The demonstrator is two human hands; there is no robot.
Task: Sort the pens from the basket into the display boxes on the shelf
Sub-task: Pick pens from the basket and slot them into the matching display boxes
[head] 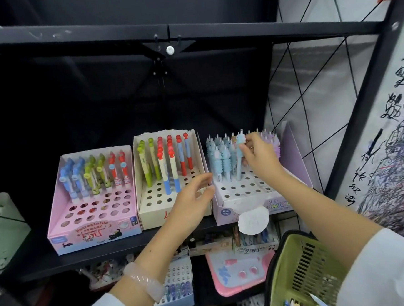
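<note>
Three display boxes stand on the black shelf: a pink box at left, a cream box in the middle and a lilac box at right. My right hand pinches a light blue pen upright among the blue and purple pens of the lilac box. Relaxed and holding nothing, my left hand hovers between the cream and lilac boxes. The green basket hangs at lower right, with a few pens showing at its bottom.
A black crossbar runs overhead. Lower shelves hold more stationery, including a pink board and a blue pen box. A scribbled test paper covers the right post. A round white tag hangs from the lilac box.
</note>
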